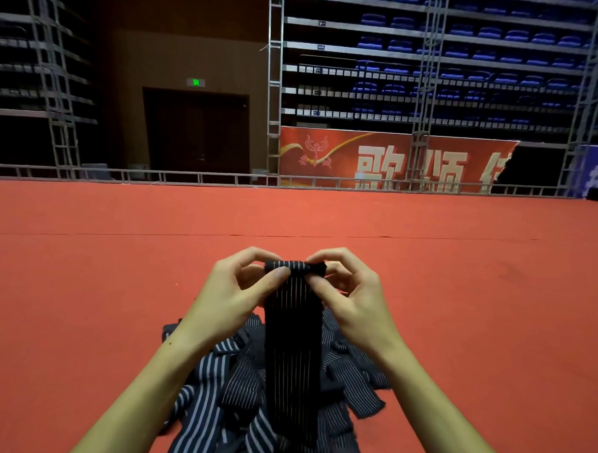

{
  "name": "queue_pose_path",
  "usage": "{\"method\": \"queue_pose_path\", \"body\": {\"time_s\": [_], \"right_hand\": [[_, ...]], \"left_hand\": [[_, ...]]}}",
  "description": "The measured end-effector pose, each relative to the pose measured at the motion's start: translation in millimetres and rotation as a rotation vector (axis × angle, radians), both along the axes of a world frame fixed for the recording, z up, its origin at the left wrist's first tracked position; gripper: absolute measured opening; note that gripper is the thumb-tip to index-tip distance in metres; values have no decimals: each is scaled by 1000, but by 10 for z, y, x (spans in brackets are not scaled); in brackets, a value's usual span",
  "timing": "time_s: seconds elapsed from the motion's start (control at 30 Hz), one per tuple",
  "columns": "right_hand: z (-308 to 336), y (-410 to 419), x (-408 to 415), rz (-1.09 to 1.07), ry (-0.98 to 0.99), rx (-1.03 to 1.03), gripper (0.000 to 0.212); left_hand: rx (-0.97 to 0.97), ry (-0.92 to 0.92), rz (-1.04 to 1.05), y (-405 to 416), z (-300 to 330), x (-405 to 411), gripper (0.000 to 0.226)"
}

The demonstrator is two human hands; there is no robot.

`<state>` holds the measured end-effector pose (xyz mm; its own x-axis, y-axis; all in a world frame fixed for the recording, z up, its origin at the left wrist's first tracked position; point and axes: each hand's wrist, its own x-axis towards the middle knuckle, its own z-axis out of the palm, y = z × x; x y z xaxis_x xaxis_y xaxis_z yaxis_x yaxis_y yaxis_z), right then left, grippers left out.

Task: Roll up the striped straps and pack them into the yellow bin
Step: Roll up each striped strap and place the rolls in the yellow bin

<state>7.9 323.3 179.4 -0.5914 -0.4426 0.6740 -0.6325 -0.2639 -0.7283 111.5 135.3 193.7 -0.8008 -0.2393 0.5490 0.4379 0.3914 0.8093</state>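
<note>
A dark strap with thin white stripes [293, 335] hangs upright in front of me, its top end turned over into a small roll. My left hand [240, 285] pinches the roll's left side between thumb and fingers. My right hand [349, 290] pinches its right side. The strap's lower end drops into a heap of several dark striped straps [215, 390] lying on the red carpet [82, 285] below my wrists. No yellow bin is in view.
The red carpet stretches ahead to a metal truss rail [190, 177]. Behind it are a red banner [389, 161], a dark door [195, 132] and tiers of blue seats [469, 55].
</note>
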Motion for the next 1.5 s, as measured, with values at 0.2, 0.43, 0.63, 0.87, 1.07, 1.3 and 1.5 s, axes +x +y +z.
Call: {"method": "queue_pose_path", "body": {"time_s": [0.2, 0.43, 0.63, 0.87, 1.07, 1.3, 1.5], "right_hand": [[-28, -23, 50, -45, 63, 24, 31], [-46, 20, 108, 12, -83, 76, 30], [0, -8, 86, -14, -28, 96, 26], [0, -24, 82, 16, -27, 92, 27], [-13, -29, 86, -5, -4, 67, 27], [-48, -13, 34, 15, -134, 90, 36], [-16, -44, 14, 20, -75, 115, 18]], "left_hand": [[84, -9, -41, 30, 15, 22, 14], [10, 38, -42, -43, 5, 57, 16], [-41, 14, -72, -71, 1, 41, 22], [-14, -81, -42, -77, -19, 17, 22], [-20, -85, -39, -46, 6, 11, 24], [-76, -53, -52, -77, 14, 18, 24], [-118, -55, -19, -87, 37, 31, 28]]}}
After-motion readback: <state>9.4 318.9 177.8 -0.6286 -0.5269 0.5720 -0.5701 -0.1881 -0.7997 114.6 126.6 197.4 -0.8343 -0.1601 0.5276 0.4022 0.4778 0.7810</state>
